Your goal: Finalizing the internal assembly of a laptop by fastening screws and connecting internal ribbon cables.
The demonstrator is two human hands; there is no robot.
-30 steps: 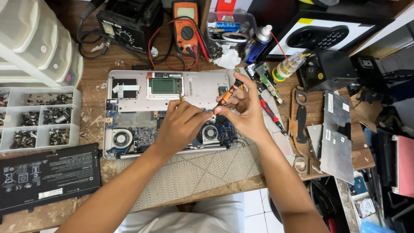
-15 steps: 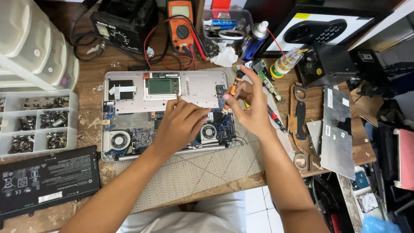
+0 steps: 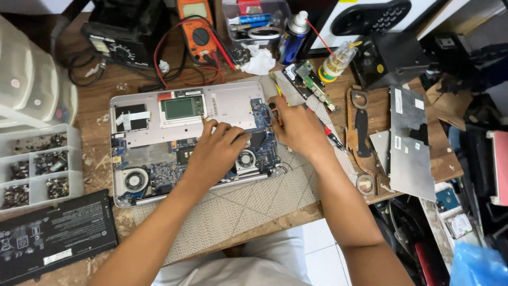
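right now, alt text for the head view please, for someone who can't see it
Two bare hands work inside an opened laptop on a cluttered wooden bench: the left hand rests fingers on the circuit board, the right hand grips an orange-handled screwdriver. A black flat battery and a tray of screws lie to the left, an orange multimeter behind.

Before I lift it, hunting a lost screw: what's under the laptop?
A woven mat lies under the laptop on the wooden bench. Anything beneath its body is hidden.
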